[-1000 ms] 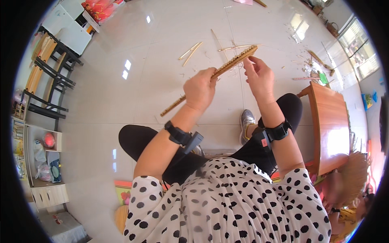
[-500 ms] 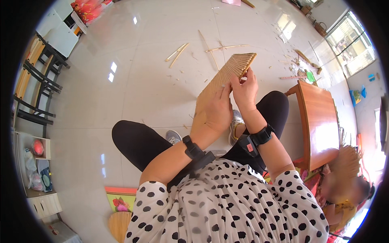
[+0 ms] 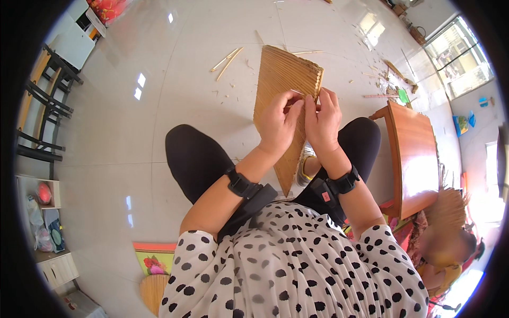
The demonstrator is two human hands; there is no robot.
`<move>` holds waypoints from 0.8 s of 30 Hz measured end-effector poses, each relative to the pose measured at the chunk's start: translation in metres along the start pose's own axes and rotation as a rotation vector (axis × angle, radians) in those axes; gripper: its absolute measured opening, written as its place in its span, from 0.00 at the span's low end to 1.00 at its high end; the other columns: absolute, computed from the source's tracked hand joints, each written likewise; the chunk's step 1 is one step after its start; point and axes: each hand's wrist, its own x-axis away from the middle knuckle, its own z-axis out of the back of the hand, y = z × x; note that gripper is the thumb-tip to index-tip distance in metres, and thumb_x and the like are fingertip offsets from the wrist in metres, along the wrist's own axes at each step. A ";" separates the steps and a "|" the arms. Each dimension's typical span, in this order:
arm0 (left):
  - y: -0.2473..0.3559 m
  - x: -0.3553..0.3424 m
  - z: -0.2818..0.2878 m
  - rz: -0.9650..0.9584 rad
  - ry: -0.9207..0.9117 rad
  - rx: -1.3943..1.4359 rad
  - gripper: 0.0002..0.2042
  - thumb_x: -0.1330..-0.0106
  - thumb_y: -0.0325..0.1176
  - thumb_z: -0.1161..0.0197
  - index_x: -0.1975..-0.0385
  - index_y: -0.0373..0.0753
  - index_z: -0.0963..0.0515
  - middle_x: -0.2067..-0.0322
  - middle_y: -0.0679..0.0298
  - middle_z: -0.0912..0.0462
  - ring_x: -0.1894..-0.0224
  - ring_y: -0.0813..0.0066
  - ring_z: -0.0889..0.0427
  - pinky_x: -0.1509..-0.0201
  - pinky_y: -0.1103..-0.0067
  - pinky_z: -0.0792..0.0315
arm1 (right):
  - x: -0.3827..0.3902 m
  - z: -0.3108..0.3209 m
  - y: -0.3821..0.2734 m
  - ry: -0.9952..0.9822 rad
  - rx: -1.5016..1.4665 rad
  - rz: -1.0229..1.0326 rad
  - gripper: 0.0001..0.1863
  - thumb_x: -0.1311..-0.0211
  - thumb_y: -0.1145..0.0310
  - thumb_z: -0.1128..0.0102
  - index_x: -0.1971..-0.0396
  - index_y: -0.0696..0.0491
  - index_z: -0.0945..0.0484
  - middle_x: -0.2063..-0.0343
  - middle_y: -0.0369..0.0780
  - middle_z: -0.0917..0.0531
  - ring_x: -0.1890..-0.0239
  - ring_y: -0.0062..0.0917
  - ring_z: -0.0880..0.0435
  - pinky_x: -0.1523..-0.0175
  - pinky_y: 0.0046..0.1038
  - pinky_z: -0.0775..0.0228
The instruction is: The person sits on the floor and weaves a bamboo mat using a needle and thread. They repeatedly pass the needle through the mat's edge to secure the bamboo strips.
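A stiff tan mat of thin stalks [image 3: 281, 69], laid side by side, stands tilted between my knees. Cut stalk ends line its right edge. My right hand [image 3: 323, 116] is closed on that edge, thumb on the near face. Close beside it, my left hand [image 3: 280, 119] is in a pinch over the same face. At its fingertips shows a thin, pale, needle-like sliver [image 3: 297, 91], too small to name surely. The mat's back is hidden.
Loose stalks [image 3: 229, 62] and scraps lie on the tiled floor [image 3: 116, 196]. A wooden table [image 3: 416, 159] stands at my right, with a person [image 3: 440, 259] behind it. A round stalk mat [image 3: 154, 292] lies at lower left. Black-framed chairs [image 3: 47, 106] line the left.
The mat has turned from a steep, edge-on tilt so its broad face shows. My left hand has come off its flat hold into a pinch near the right edge. My left knee has moved inward.
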 end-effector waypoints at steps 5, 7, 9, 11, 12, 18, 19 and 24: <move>0.001 -0.005 -0.008 -0.070 0.029 0.057 0.03 0.31 0.25 0.36 0.64 0.33 0.21 0.66 0.57 0.17 0.68 0.67 0.16 0.63 0.76 0.24 | 0.003 0.008 -0.009 -0.020 0.081 0.047 0.12 0.32 0.70 0.41 0.56 0.63 0.22 0.54 0.54 0.19 0.67 0.43 0.14 0.62 0.37 0.21; 0.004 -0.005 -0.010 -0.107 0.043 0.028 0.03 0.31 0.24 0.37 0.66 0.33 0.22 0.67 0.57 0.19 0.68 0.65 0.18 0.65 0.75 0.25 | 0.004 0.009 -0.007 -0.023 0.097 0.070 0.12 0.32 0.70 0.42 0.55 0.63 0.22 0.54 0.55 0.19 0.65 0.46 0.15 0.62 0.38 0.21; 0.006 -0.006 -0.013 -0.177 0.068 -0.056 0.03 0.31 0.23 0.38 0.67 0.32 0.23 0.69 0.56 0.20 0.69 0.62 0.19 0.66 0.73 0.26 | 0.005 0.008 -0.008 -0.021 0.119 0.064 0.13 0.32 0.70 0.42 0.55 0.63 0.23 0.54 0.55 0.20 0.63 0.48 0.15 0.61 0.39 0.21; 0.007 -0.006 -0.017 -0.184 0.099 -0.076 0.03 0.31 0.23 0.39 0.68 0.32 0.23 0.69 0.56 0.21 0.70 0.61 0.20 0.66 0.73 0.27 | 0.005 0.006 -0.012 -0.015 0.145 0.028 0.13 0.32 0.70 0.42 0.54 0.63 0.23 0.54 0.55 0.20 0.62 0.50 0.16 0.60 0.41 0.21; 0.008 -0.006 -0.019 -0.188 0.115 -0.086 0.03 0.31 0.23 0.39 0.68 0.32 0.23 0.69 0.55 0.21 0.70 0.60 0.21 0.66 0.73 0.27 | 0.005 0.005 -0.011 0.000 0.140 0.027 0.13 0.32 0.70 0.43 0.54 0.62 0.23 0.54 0.55 0.20 0.62 0.50 0.16 0.59 0.41 0.21; 0.003 -0.010 -0.002 -0.143 0.268 -0.294 0.08 0.25 0.32 0.41 0.67 0.35 0.23 0.70 0.63 0.19 0.67 0.74 0.22 0.61 0.77 0.27 | 0.003 0.002 -0.004 0.047 0.132 -0.044 0.12 0.30 0.69 0.46 0.54 0.61 0.22 0.57 0.53 0.19 0.61 0.50 0.18 0.57 0.43 0.23; 0.004 -0.025 0.018 -0.130 0.405 -0.090 0.09 0.23 0.32 0.43 0.67 0.35 0.24 0.69 0.63 0.19 0.68 0.74 0.21 0.62 0.77 0.26 | -0.001 0.008 0.015 0.047 0.200 -0.075 0.12 0.30 0.70 0.46 0.54 0.61 0.22 0.59 0.52 0.19 0.62 0.50 0.18 0.57 0.43 0.24; 0.042 -0.051 0.060 -0.091 0.287 0.404 0.11 0.18 0.38 0.52 0.60 0.37 0.28 0.64 0.59 0.16 0.65 0.72 0.14 0.64 0.79 0.18 | 0.005 0.001 0.014 0.075 0.184 -0.046 0.11 0.30 0.71 0.46 0.56 0.62 0.22 0.65 0.51 0.20 0.64 0.49 0.21 0.59 0.44 0.27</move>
